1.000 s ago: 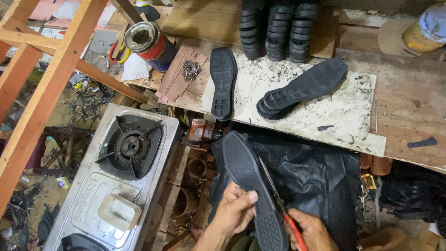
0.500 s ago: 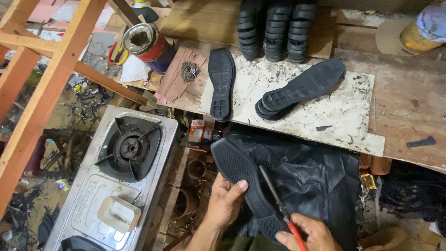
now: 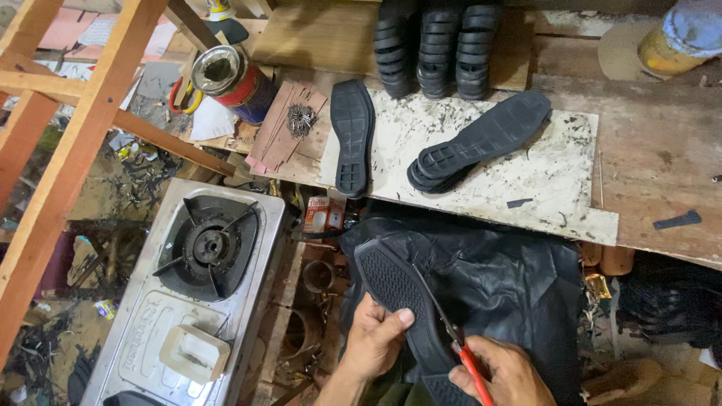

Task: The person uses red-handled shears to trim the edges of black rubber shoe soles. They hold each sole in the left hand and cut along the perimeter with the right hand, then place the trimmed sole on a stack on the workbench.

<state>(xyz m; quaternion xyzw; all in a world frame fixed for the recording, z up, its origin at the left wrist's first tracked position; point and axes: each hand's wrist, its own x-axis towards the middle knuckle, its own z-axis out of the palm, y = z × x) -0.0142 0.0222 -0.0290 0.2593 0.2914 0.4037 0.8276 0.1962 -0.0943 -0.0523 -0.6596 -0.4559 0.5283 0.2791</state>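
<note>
My left hand (image 3: 374, 338) grips a black rubber shoe sole (image 3: 391, 286) by its left edge, tread side up, over a black plastic sheet (image 3: 496, 278). In my right hand (image 3: 500, 372) are red-handled scissors (image 3: 459, 349); their blades lie along the sole's right edge. On the stained white board (image 3: 556, 173) lies a single black sole (image 3: 352, 135) and a small stack of black soles (image 3: 481, 139).
A metal gas stove (image 3: 199, 278) stands at the left. Wooden frame beams (image 3: 83, 135) cross the upper left. An open tin (image 3: 226, 75), a pile of small nails (image 3: 301, 119) and stacks of black soles (image 3: 436, 45) sit on the wooden bench.
The sole in my hands has turned, its tip swinging left and lower. The scissors have moved along its right edge.
</note>
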